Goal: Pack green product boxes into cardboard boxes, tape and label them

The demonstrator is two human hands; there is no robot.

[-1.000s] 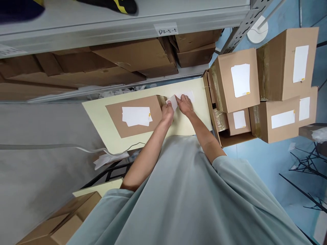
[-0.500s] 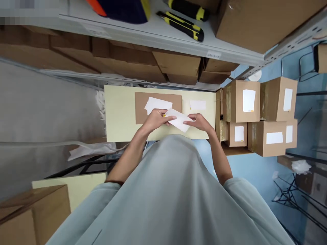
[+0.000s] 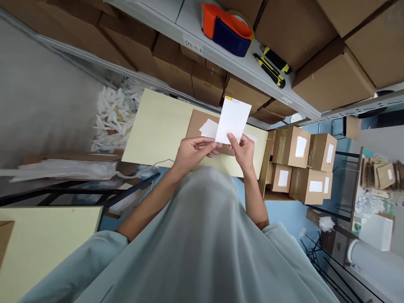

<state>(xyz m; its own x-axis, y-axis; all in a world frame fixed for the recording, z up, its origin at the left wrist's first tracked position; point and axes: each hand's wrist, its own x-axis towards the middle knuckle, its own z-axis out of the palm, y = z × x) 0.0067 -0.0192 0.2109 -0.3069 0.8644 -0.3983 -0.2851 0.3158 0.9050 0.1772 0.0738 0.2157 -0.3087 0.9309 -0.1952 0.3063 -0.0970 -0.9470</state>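
A white label (image 3: 233,120) with a small yellow mark at its top left corner is raised upright in front of me. My right hand (image 3: 244,152) grips its lower edge, thumb flat on the face and fingers behind. At the label's lower left corner, my left hand (image 3: 194,152) pinches with thumb and forefinger. Behind it, more white labels (image 3: 208,127) lie on a brown cardboard box (image 3: 195,122), partly hidden by the held one. Another white label (image 3: 252,138) shows on the pale yellow table (image 3: 158,122) to the right.
Labelled cardboard boxes (image 3: 292,147) are stacked at the right. Above the table runs a shelf (image 3: 189,31) with a tape dispenser (image 3: 227,31), box cutters (image 3: 269,70) and more boxes. Paper scraps (image 3: 115,113) pile up at the left.
The label has been turned from lying slanted and low to standing upright and higher. My right hand has moved to its lower edge, and the whole view has swung round.
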